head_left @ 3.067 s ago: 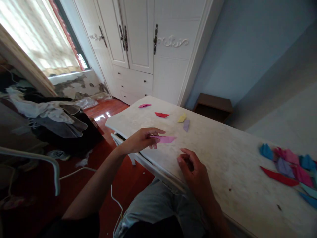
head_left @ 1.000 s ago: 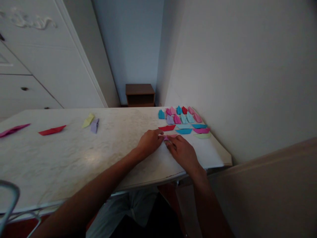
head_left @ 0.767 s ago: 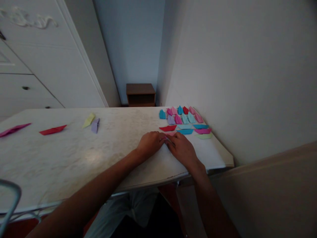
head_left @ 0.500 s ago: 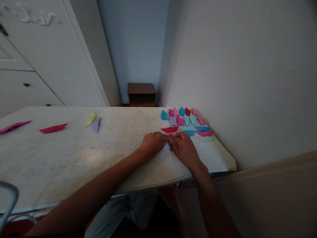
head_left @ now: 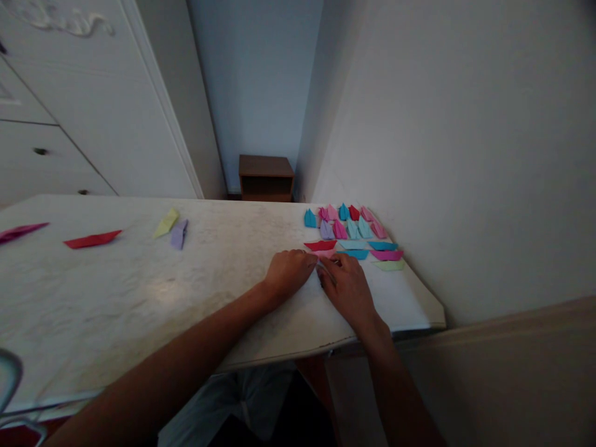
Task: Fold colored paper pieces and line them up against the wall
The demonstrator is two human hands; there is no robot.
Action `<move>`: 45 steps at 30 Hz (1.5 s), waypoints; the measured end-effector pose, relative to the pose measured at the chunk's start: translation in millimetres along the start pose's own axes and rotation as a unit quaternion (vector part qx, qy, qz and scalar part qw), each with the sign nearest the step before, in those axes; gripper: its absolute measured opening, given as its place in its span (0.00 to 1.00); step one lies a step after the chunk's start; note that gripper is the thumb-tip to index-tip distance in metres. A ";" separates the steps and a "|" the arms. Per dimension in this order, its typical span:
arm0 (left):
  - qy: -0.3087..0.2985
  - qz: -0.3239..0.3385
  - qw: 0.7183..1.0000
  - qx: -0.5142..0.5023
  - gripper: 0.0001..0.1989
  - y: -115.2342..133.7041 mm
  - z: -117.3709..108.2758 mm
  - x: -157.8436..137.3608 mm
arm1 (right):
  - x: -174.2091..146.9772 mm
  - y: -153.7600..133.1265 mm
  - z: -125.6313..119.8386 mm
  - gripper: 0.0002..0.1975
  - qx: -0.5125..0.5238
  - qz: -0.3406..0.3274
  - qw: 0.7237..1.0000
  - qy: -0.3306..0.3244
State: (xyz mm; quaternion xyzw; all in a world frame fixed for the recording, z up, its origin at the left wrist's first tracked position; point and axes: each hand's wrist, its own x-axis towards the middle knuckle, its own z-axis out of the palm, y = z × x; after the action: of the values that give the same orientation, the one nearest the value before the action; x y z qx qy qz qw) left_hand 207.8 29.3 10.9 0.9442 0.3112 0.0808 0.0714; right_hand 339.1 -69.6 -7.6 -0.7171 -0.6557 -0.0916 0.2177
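Left hand [head_left: 289,273], right hand [head_left: 346,287]: grips pinching one folded paper [head_left: 319,262], mostly hidden; four paper pieces [head_left: 92,240] farther left.

On the table [head_left: 223,248], paper rows [head_left: 352,230] lie right of scattered papers [head_left: 93,239], a low cabinet [head_left: 266,166] behind.

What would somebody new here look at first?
Probably the cluster of small, brightly coloured folded-paper shapes at the right end of the whitish tabletop. Nearer us, the bare left hand and bare right hand have fingertips close together. Towards the left lies a slender red folded-paper shape.
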 end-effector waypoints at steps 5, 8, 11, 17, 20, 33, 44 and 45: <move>0.009 0.010 1.000 0.011 0.14 0.9 4.5 -0.6 | -2.0 -2.0 -1.1 0.14 0.000 0.016 1.000 0.003; 0.023 0.021 0.999 0.008 0.15 2.0 8.1 -3.2 | -4.8 -3.0 -2.1 0.14 0.008 0.019 1.000 0.005; 0.029 0.032 0.999 0.002 0.15 2.6 7.0 -8.5 | -8.0 -4.0 -3.8 0.13 0.030 0.017 0.999 0.007; 0.012 0.049 0.998 -0.033 0.11 -1.4 -12.3 -45.4 | -12.3 -8.1 -8.3 0.13 0.134 0.009 0.990 0.036; 0.035 0.079 0.995 -0.044 0.11 -8.6 -21.1 -77.4 | -11.1 -17.5 -10.9 0.12 0.203 0.011 0.979 0.035; 0.165 -0.135 0.950 -0.228 0.05 -81.2 -32.4 -171.0 | 71.3 -154.6 20.1 0.11 0.390 -0.059 0.914 -0.090; 0.284 -0.246 0.768 -0.519 0.07 -102.6 -28.5 -193.6 | 125.3 -243.9 86.9 0.16 0.025 -0.117 0.983 -0.141; 0.286 -0.245 0.759 -0.531 0.07 -102.7 -28.5 -194.3 | 126.1 -245.8 88.0 0.16 0.005 -0.118 0.983 -0.138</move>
State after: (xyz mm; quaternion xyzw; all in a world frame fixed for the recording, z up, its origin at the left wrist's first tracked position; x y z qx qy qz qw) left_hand -11.1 -3.0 -1.3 0.5796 0.4452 0.4790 0.4863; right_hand 100.1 93.2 14.0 -0.6393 -0.7600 -0.0136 0.1163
